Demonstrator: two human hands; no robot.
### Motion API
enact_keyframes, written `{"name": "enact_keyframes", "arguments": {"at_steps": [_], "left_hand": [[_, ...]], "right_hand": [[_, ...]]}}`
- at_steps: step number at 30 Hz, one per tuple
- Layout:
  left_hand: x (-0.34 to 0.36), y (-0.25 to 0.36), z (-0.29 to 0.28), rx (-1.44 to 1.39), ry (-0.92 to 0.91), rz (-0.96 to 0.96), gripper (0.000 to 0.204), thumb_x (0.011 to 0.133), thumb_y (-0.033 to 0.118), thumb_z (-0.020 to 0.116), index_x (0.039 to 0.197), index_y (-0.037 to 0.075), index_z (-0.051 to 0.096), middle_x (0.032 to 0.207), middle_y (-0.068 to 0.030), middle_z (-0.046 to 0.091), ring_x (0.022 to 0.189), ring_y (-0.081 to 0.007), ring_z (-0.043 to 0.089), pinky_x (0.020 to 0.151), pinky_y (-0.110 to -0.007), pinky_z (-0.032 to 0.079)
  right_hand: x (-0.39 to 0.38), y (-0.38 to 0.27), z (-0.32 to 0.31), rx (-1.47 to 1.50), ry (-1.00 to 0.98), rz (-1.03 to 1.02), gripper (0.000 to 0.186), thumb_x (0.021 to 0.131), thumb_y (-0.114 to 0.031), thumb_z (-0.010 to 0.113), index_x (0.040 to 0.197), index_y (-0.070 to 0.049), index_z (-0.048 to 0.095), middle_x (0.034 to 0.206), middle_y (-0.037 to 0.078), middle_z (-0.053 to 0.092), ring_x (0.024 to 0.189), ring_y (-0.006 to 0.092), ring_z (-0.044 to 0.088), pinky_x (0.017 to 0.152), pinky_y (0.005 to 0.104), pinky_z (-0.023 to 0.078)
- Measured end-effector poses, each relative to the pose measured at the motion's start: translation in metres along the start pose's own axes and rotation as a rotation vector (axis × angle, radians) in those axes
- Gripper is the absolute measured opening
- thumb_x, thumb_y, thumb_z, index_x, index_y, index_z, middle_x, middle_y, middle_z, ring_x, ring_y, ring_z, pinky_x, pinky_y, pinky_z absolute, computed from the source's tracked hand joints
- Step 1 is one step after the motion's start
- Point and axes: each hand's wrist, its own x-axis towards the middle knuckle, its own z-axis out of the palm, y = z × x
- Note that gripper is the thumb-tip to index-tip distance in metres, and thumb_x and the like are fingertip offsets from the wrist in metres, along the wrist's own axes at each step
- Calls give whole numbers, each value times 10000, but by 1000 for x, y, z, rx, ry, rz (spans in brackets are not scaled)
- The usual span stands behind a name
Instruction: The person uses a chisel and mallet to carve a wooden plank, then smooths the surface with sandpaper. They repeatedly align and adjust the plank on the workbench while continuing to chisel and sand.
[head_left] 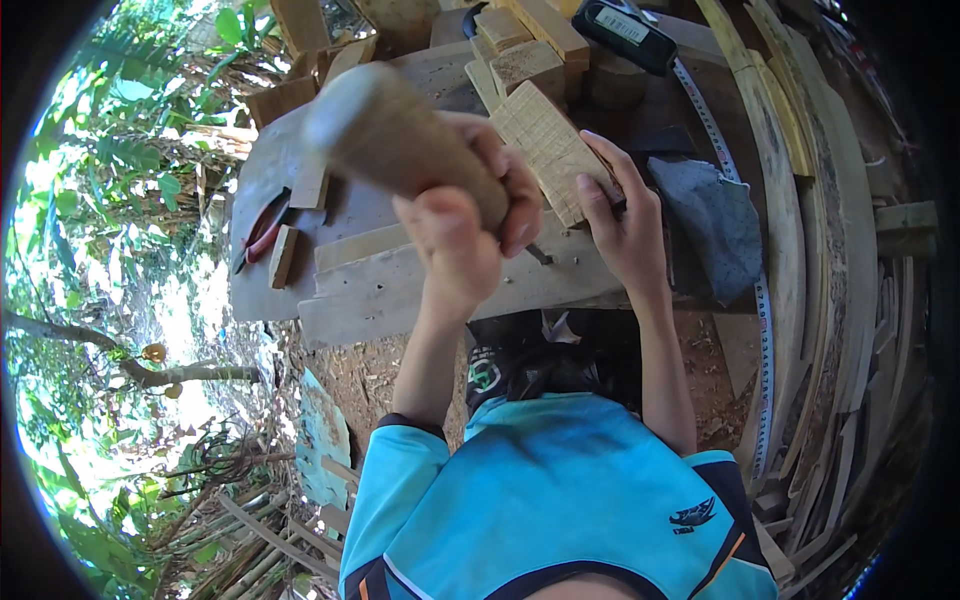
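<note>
The left hand [462, 240], near the centre of the frame, had its grip closed around a thick wooden cylinder [400, 135], whose upper end was blurred. The right hand [632, 225] had a narrower grip, thumb and fingers set against the lower right side of a wooden block [548, 148] just above the centre. Whether the block's lower end rested on anything could not be told.

The likeliest trouble seemed a knock: the cylinder stood close to the block and the right fingers, so a careless swing might have caught them. The block, apparently held by one edge only, could have twisted if pushed at its far end. A dark metal rod [540, 254] showed just below the left fingers; a hand dropping onto it might have been scraped.

The surface [365, 212] was worn and crowded. Red-handled pliers [266, 232] and a small offcut [283, 257] lay toward its left edge, stacked wood pieces [530, 70] at the top, and a grey-blue cloth [708, 222] at the right. A dark tape measure [625, 35] sat at the upper right, its pale blade [708, 118] running down from it. Long planks [825, 250] filled the right of the frame; sunlit foliage [120, 150] the left. Shavings littered the ground [372, 375] below.
</note>
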Motion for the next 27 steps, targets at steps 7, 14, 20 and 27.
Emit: {"name": "enact_keyframes", "arguments": {"at_steps": [7, 14, 20, 27], "left_hand": [[2, -2, 12, -13, -180, 53, 450, 879, 457, 527, 847, 16, 443, 532, -27, 446, 405, -52, 369, 375, -197, 270], [-6, -2, 14, 75, -240, 134, 501, 855, 520, 504, 806, 28, 425, 512, -13, 401, 392, -63, 358, 342, -206, 251], [-2, -9, 15, 115, -268, 148, 517, 876, 534, 476, 845, 21, 425, 501, -23, 393, 373, -72, 347, 331, -213, 256], [-2, -12, 17, 80, -281, 163, 479, 903, 494, 454, 843, 19, 441, 494, -23, 400, 362, -73, 348, 323, -215, 268]], "right_hand": [[-10, 4, -10, 60, 127, 16, 315, 877, -114, 531, 1178, -22, 522, 1017, 139, 627, 903, 230, 630, 757, 300, 485], [-5, -77, -59, 1236, 48, 151, 442, 897, -288, 525, 1244, -19, 468, 1002, 117, 596, 859, 149, 594, 674, 250, 476], [31, -170, -106, 75, -86, -453, 462, 834, -157, 572, 1261, -12, 470, 1077, 119, 600, 913, 126, 592, 797, 234, 469], [62, -220, -139, -441, 137, -794, 345, 821, -217, 615, 1111, -30, 601, 929, 82, 662, 768, 136, 623, 715, 286, 503]]}}
